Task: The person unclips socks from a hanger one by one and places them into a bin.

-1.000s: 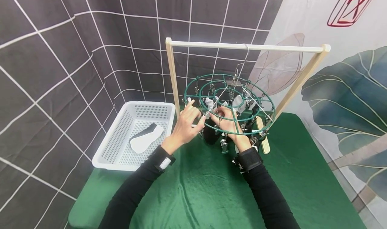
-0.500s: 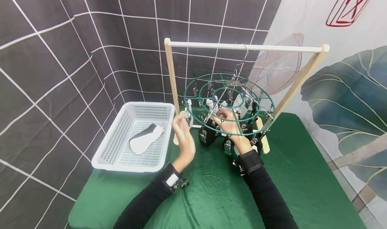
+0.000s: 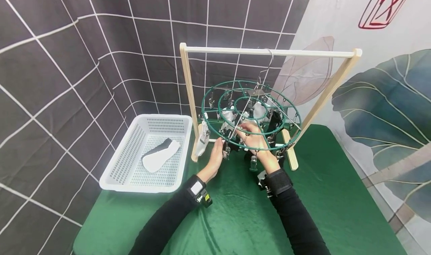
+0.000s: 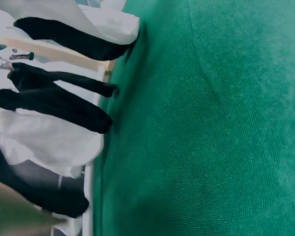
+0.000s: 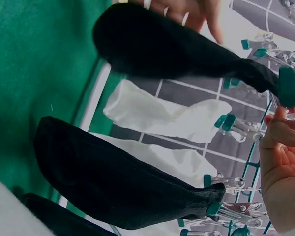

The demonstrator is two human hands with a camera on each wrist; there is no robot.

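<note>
A round green clip hanger (image 3: 232, 135) carries white and black socks. Curled at a teal-tipped clip (image 5: 287, 87), my right hand (image 3: 256, 139) pinches it under the hanger; a black sock (image 5: 162, 49) hangs from that clip. My left hand (image 3: 214, 160), fingers extended, is below the hanger's front left; the right wrist view shows its fingers (image 5: 187, 12) behind that black sock, and whether they touch it is unclear. Another black sock (image 5: 118, 182) and a white sock (image 5: 162, 115) hang nearby. On the left rim hangs a white sock (image 3: 202, 139).
A wooden frame (image 3: 235, 51) holds up the hanger by its hook. Left of it, a white basket (image 3: 112, 169) contains a white-and-grey sock (image 3: 159, 157). Green cloth (image 3: 235, 217) covers the table. Several loose clips dangle around the hanger's rim.
My left hand has left the hanger's left rim, dropped, and then moved right below the front edge. The left white sock hangs free of it. My right hand has stayed nearly in place.
</note>
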